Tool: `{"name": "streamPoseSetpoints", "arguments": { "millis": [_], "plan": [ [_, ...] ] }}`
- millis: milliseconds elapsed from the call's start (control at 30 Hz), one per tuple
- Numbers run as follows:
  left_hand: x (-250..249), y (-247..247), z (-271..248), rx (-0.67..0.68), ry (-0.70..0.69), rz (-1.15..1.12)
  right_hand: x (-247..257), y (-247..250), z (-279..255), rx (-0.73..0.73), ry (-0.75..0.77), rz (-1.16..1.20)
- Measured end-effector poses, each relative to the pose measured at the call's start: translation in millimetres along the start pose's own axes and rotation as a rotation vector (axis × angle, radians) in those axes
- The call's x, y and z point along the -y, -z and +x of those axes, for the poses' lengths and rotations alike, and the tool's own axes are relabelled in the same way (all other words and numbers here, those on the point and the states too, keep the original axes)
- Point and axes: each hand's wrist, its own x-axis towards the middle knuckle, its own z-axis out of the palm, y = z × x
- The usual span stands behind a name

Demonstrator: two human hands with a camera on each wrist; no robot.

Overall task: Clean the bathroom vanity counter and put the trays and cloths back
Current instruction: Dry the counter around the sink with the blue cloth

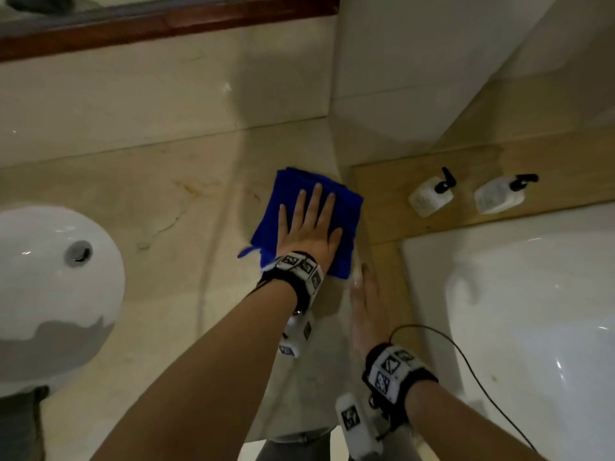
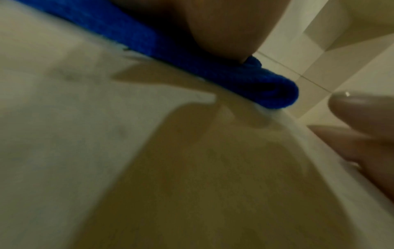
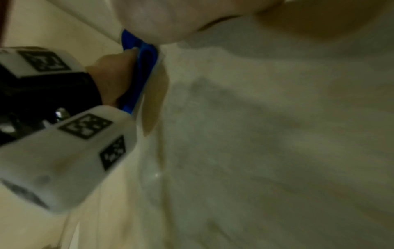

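Note:
A folded blue cloth (image 1: 289, 191) lies on the beige marble counter (image 1: 166, 211), near its right end. My left hand (image 1: 309, 224) presses flat on the cloth with straight, spread fingers. In the left wrist view the cloth's folded edge (image 2: 275, 92) shows under my palm. My right hand (image 1: 366, 304) rests flat along the counter's right edge, just below the cloth, fingers straight and blurred. The right wrist view shows the blue cloth (image 3: 138, 70) under the left hand beside the left wrist camera.
A white oval sink basin (image 1: 50, 277) sits in the counter at the left. Right of the counter, two white pump bottles (image 1: 432, 197) (image 1: 499, 194) stand on a wooden ledge (image 1: 382, 201) above a white bathtub (image 1: 532, 311). A tiled wall rises behind.

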Motion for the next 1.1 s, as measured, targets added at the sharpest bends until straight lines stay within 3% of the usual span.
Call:
{"name": "streamPoseSetpoints", "arguments": {
  "millis": [167,367,433,567,733,900,1100],
  "plan": [
    [9,-2,-8,-0.038,-0.021,0.006,38,-6,37,-0.152,-0.151,0.089],
    [30,-22,-80,-0.001,-0.064,0.031,47,0,54,-0.1,-0.271,-0.049],
    [37,-29,-102,0.03,-0.071,0.042,50,-2,54,-0.125,-0.285,-0.043],
    [36,-30,-111,0.088,-0.046,0.057,43,-8,59,-0.114,-0.464,0.063],
    [39,-15,-83,0.168,-0.097,0.069,46,-8,62,-0.192,-0.469,0.115],
    [29,7,-16,0.11,-0.083,0.082,36,-19,66,-0.269,-0.468,0.1],
    [20,20,27,0.064,-0.15,0.156,43,-13,65,-0.046,-0.449,0.03]
  ]
}}
